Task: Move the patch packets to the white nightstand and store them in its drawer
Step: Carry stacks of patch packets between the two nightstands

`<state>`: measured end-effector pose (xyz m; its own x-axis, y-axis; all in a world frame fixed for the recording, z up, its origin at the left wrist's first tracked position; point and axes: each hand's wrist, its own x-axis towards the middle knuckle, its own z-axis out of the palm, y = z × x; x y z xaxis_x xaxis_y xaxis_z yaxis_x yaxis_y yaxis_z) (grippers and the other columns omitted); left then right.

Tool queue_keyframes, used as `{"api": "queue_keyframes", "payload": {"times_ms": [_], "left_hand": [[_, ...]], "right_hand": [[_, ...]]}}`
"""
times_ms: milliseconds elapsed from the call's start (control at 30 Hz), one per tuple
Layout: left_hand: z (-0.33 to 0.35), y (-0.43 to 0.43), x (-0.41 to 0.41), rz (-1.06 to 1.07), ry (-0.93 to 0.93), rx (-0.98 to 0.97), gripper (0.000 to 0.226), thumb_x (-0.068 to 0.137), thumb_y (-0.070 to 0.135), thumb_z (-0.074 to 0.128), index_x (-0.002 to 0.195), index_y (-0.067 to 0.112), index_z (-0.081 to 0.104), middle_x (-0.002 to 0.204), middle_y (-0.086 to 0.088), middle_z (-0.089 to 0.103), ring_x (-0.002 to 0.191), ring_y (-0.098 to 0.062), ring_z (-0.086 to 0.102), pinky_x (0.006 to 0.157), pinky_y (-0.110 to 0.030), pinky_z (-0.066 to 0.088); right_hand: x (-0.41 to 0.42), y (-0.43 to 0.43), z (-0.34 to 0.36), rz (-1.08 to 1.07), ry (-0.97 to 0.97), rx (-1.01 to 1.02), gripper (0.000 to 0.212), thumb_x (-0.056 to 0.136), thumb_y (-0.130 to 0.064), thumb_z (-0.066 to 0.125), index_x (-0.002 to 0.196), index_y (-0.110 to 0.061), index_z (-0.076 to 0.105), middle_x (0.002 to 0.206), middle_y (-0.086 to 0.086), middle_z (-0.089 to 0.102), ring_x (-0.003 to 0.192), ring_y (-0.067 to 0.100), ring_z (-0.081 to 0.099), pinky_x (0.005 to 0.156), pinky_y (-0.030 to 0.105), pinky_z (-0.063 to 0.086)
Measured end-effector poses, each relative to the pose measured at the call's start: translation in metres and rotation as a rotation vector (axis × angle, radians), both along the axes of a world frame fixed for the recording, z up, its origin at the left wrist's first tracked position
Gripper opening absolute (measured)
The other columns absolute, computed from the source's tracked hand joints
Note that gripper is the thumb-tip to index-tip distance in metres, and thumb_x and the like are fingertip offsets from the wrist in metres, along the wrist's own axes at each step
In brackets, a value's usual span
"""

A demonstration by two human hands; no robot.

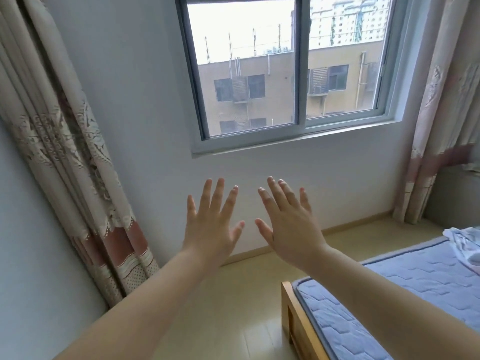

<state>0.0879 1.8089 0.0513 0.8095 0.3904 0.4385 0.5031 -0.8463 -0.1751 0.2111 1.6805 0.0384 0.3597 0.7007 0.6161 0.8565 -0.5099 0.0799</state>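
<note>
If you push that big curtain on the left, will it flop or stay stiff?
Probably floppy: the left curtain hangs in long soft folds. It would likely swing back, as it hangs free near the floor. Its thick patterned cloth may feel fairly heavy.

A sliding window [291, 74] between patterned curtains [65, 152], a blue-mattressed wooden bed [405, 289] at right

Pale wall [135, 81], daylit sliding window [291, 68], patterned curtains [59, 141], blue mattress [405, 294], beige floor [233, 307]
</note>
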Motion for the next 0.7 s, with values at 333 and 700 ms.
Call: {"api": "queue_keyframes", "payload": {"times_ms": [333,700], "left_hand": [[-0.005,0.136,0.262,-0.104,-0.064,-0.056,0.074,0.096,0.057,0.021,0.147,0.03,-0.024,0.153,0.0,-0.035,0.14,-0.023,-0.034,0.11,-0.05,-0.019],[-0.023,0.297,0.491,-0.229,-0.045,-0.146,0.073,0.098,0.053,0.028,0.15,0.029,-0.017,0.156,0.002,-0.029,0.142,-0.022,-0.031,0.113,-0.051,-0.015]], "right_hand": [[0.25,0.122,0.001,-0.156,-0.002,0.053,0.065,0.091,-0.051,0.027,0.138,-0.01,0.044,0.148,0.015,0.039,0.134,0.034,0.041,0.105,0.058,0.031],[0.468,0.279,-0.016,-0.226,0.045,0.03,0.065,0.091,-0.049,0.028,0.139,-0.007,0.042,0.147,0.018,0.039,0.136,0.035,0.037,0.107,0.06,0.025]]}}
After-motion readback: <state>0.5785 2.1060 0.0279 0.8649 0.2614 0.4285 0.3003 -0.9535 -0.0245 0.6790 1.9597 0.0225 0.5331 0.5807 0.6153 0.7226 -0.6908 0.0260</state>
